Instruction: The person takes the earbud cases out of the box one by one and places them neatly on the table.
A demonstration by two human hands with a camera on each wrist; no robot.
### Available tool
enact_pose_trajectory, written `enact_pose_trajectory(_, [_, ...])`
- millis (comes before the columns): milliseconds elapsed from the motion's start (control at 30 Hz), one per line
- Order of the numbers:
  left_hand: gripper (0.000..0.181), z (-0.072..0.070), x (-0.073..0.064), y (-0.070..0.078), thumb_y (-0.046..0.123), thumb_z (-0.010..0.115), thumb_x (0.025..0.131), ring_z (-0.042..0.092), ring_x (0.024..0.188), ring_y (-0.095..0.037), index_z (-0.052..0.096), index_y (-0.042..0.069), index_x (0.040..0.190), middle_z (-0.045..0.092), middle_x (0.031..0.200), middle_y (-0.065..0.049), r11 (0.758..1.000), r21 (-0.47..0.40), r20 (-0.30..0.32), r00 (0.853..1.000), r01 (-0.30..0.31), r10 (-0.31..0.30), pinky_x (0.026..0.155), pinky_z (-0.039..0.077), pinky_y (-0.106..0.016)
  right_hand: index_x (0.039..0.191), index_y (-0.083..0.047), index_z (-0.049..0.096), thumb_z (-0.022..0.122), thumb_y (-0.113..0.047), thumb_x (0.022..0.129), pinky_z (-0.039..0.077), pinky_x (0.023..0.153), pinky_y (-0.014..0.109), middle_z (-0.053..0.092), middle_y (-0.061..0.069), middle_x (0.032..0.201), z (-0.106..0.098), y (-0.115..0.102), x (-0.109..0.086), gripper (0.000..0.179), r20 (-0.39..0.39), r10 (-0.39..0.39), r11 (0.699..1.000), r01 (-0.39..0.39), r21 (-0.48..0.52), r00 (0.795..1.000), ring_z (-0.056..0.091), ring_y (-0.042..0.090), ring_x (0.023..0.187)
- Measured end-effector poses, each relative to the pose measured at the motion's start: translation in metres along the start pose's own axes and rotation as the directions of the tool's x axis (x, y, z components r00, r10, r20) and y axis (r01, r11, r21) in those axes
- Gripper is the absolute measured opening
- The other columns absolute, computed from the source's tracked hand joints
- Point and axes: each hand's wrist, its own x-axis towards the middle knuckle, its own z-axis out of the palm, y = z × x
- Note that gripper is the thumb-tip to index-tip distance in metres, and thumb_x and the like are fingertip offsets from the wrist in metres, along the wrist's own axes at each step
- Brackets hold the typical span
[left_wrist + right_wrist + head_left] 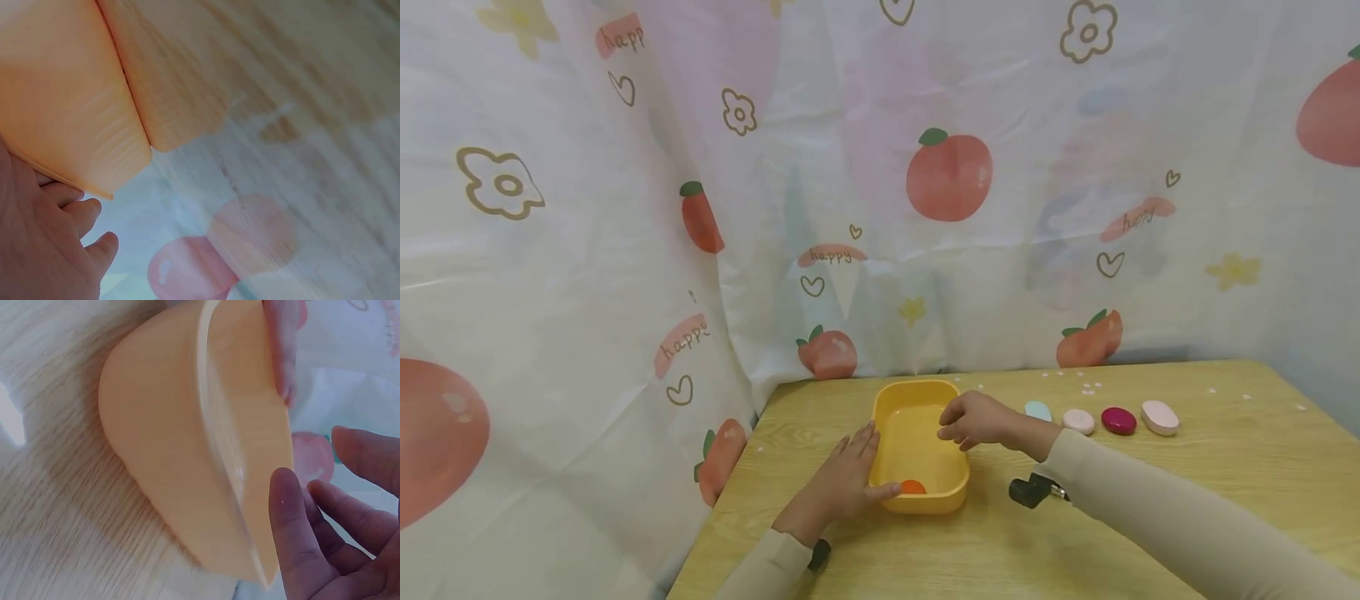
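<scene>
A yellow rectangular bin stands on the wooden table. Inside its near end lies an orange round thing, partly hidden by the near wall. My left hand rests on the bin's left rim, fingers fairly straight and thumb stretched toward the near rim. In the left wrist view, its fingertips reach past the bin's edge. My right hand hovers over the right rim with nothing held. The right wrist view shows its fingers loosely bent and spread, beside the bin wall.
Right of the bin, a row of smooth oval pieces stands: light blue, pale pink, magenta and a larger pale pink one. Small white specks dot the table's back. A fruit-printed curtain hangs behind and at the left.
</scene>
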Motion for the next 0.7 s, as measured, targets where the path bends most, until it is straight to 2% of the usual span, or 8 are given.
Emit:
enact_pose_trajectory(400, [0.1,-0.001,-0.001,0.0,0.075,0.037,0.089,0.016,0.146,-0.025,0.025,-0.002,0.152,0.014,0.161,-0.013,0.999,0.021,-0.022,0.999,-0.025,0.025,0.115,0.016,-0.049,0.11,0.012,0.064,0.073,-0.006,0.086,0.058,0.072,0.037,0.068,0.009,0.094,0.026,-0.003,0.012,0.031,0.019,0.036,0.999,-0.037,0.022,0.999,0.067,0.034,0.086])
enact_pose_trajectory(700, [0.102,0.001,0.0,0.0,0.077,0.035,0.089,0.013,0.147,-0.021,0.021,0.0,0.154,0.013,0.161,-0.011,1.0,0.017,-0.015,1.0,-0.005,0.005,0.116,0.014,-0.047,0.101,0.006,0.068,0.076,-0.006,0.083,0.058,0.068,0.037,0.068,0.006,0.086,0.041,-0.001,0.017,0.024,0.037,0.078,0.996,-0.077,-0.053,0.996,0.067,0.025,0.077])
